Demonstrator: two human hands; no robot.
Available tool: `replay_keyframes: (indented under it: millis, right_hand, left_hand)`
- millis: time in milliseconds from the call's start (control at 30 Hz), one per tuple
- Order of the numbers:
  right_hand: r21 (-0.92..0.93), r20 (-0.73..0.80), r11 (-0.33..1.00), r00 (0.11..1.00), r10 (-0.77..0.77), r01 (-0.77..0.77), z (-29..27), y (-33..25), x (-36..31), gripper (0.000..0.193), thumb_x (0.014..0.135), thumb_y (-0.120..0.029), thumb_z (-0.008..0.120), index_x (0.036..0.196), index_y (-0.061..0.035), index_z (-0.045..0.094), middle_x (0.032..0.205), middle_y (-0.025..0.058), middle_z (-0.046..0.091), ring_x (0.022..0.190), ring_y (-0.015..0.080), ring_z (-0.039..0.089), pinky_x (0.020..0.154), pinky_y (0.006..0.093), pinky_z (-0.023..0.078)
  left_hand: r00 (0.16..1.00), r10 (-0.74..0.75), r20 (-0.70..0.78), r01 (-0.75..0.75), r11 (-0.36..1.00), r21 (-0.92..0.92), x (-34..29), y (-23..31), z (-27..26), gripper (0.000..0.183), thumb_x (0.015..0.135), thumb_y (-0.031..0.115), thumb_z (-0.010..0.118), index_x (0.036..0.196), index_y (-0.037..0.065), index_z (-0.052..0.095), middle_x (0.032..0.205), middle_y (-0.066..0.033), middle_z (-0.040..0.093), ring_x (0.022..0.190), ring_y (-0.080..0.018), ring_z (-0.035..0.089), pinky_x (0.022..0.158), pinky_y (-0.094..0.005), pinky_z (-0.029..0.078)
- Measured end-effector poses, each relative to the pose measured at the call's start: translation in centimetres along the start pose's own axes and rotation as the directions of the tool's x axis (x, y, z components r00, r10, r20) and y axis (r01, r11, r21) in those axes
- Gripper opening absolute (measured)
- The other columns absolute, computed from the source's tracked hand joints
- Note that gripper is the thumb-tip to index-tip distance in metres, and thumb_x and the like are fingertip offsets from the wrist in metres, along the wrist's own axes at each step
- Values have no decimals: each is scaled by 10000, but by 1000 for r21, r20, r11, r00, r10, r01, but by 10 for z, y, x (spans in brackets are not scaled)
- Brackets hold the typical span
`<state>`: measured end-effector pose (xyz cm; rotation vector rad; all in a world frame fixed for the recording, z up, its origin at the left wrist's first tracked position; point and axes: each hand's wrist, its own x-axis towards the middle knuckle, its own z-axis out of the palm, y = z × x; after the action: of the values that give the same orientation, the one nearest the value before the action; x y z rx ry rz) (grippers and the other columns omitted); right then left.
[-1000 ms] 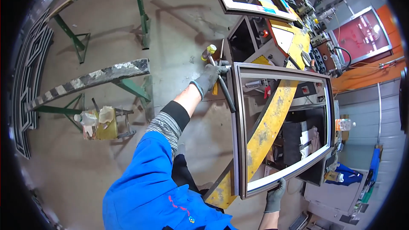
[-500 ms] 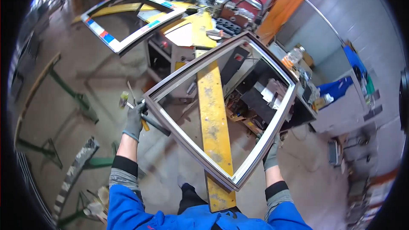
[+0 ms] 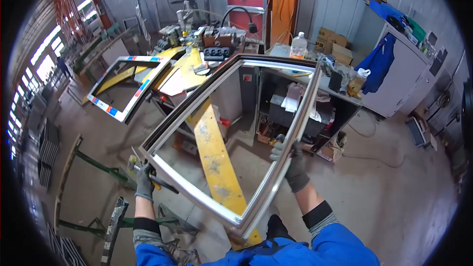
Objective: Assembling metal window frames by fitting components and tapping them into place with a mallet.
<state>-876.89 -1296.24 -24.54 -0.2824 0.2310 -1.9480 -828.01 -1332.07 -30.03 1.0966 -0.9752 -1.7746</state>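
Observation:
I hold a dark brown and silver window frame point(image 3: 194, 190) with rounded corners, tilted above a narrow yellow beam point(image 3: 217, 160) that shows through its opening. My left hand point(image 3: 145, 183), in a grey glove, is closed round a hammer point(image 3: 132, 161) with a pale green head. A thin-bladed tool with a yellow handle point(image 3: 156, 185) is in the same hand. That hand is at the frame's left corner; how firmly its fingers hold the frame is hidden. My gloved right hand point(image 3: 296, 168) grips the right side of the frame, fingers reaching over into the opening.
A second frame with coloured film point(image 3: 110, 108) lies ahead to the left, by a yellow worktop point(image 3: 189, 66) carrying machinery. A dark open cabinet point(image 3: 335, 130) with bottles on top stands ahead right. Green-legged stands point(image 3: 101, 167) are at left. A cable point(image 3: 379, 160) crosses the floor.
The view has lifted and shows more of the workshop. The window frame has turned and shifted left over the beam. My right hand has moved up along its side; both hands keep hold.

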Motion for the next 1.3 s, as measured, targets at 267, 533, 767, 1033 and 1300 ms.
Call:
replay_keyframes:
  millis: [267,533,767,1033,1300]
  right_hand:
    - [-288,-91,958,996,-9,-18,53,33,9,276,984,-238,707,1185,-52,668,1064,45,705,991,171,700,927,357,586]
    - [-625,323,746,946,-21,230,120,71,34,371,1106,-144,468,1404,29,609,1469,127,610,1398,208,539,1205,352,382]
    - [-517,139,852,990,-14,85,224,84,21,359,1064,-48,526,1397,70,585,1443,149,619,1327,230,607,1150,334,472]
    - [-488,149,861,986,-75,140,198,146,2,331,1022,-12,530,1315,104,633,1328,153,681,1235,225,658,1107,336,495]
    - [-400,273,904,961,-38,149,135,167,-25,366,1075,-186,563,1370,24,618,1432,77,618,1345,174,557,1213,398,385]
  left_hand:
    - [981,75,-179,-12,944,329,-199,54,84,288,945,155,682,1229,119,648,1043,2,726,888,-122,702,634,-224,445]
    - [923,376,-82,-201,652,731,-390,115,158,334,961,148,644,1266,13,631,999,-75,715,663,-118,592,591,-284,514]
    - [806,591,-31,-364,538,761,-429,122,129,247,988,181,616,1182,28,607,878,-27,662,636,-105,584,549,-261,468]
    - [766,620,-167,-447,701,556,-456,79,112,368,1088,166,520,1414,9,593,1170,-55,611,1044,-120,563,802,-274,499]
    - [826,296,-480,-319,947,35,-454,47,139,337,1035,372,659,1201,80,679,1015,-1,722,811,-126,694,670,-330,601]
